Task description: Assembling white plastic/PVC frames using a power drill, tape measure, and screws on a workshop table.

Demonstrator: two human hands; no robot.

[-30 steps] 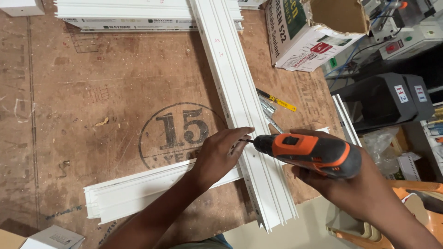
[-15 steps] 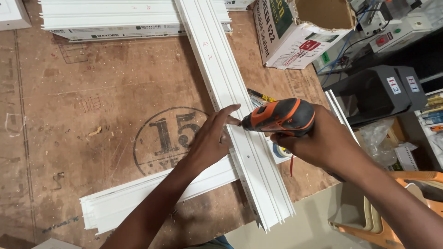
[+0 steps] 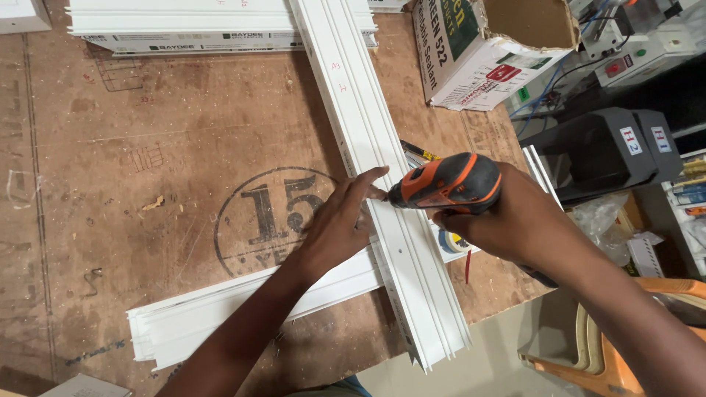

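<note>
A long white plastic channel profile (image 3: 368, 140) runs from the top of the wooden table toward its near edge. A second white profile (image 3: 220, 312) lies across it, meeting it near my hands. My left hand (image 3: 340, 224) rests on the long profile, its fingertips pinching something small at the tip of the drill. My right hand (image 3: 507, 220) grips an orange and black cordless screwdriver (image 3: 448, 181), which points left at the long profile. Whatever sits between my fingertips is too small to make out.
The brown plywood table (image 3: 147, 169) bears a round stamped mark. More white profiles (image 3: 184, 22) lie stacked at the far edge. An open cardboard box (image 3: 493, 51) stands at the upper right, with black equipment (image 3: 603, 151) beside it. An orange plastic chair (image 3: 603, 360) stands below right.
Both hands and the screwdriver have shifted up along the long profile, away from the crossing joint. The left fingertips stay at the tool's tip.
</note>
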